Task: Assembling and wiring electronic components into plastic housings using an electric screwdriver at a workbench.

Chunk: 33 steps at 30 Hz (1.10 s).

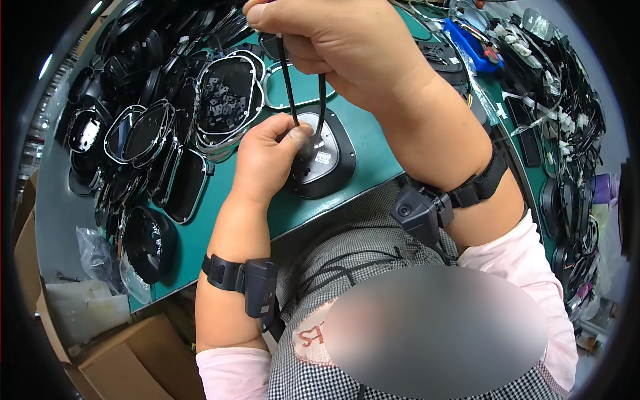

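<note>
On the green table in front of me lies a black oval housing with rounded corners (343, 167), with a silver-grey plate and a small white label in its middle. A black cable (289, 87) rises from it in two strands. High above the housing, my right hand (353, 50) is closed around the upper part of the cable and holds it taut. My left hand (263, 157) rests at the housing's left side, its thumb and fingers pinched on the cable low down near the plate. The cable's lower end is partly hidden by the left fingers.
Black oval frames with pale rims (150, 133) crowd the table's left side. Behind them, a rimmed frame holds many small black parts (227, 100). A blue bin (472, 47) stands at the back right, beside heaps of black cables (567, 127). Cardboard (140, 360) sits lower left.
</note>
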### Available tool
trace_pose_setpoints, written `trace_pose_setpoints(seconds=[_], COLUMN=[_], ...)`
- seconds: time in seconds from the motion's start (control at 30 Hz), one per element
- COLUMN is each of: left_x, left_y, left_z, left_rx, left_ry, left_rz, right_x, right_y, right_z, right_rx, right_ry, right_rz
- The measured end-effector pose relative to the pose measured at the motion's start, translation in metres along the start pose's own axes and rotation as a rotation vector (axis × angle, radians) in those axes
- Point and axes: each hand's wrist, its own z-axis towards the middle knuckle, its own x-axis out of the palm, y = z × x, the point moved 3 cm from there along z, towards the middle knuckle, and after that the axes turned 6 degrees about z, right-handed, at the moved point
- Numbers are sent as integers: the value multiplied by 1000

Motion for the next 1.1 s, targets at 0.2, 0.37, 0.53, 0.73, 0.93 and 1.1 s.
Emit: trace_pose_setpoints(seconds=[0.2,0.37,0.53,0.73,0.93,1.1], left_x=[3,-4,1,-17,-21,-25], left_y=[-8,-34,-65,-60,-54,-58], left_z=[1,-7,0,-11,-34,-59], left_rx=[70,39,101,311,232,145], left_ry=[63,107,54,-227,-477,-483], left_rz=[178,-53,97,259,-156,-375], right_x=[14,17,18,-11,-41,-34], right_y=[2,-9,-14,-21,-103,-115], right_z=[1,13,24,-6,-92,-90], right_rx=[-101,-92,-187,-553,96,350], right_ry=[-361,-254,-215,-360,-619,-416], right_rz=[-575,-607,-837,-826,-427,-99])
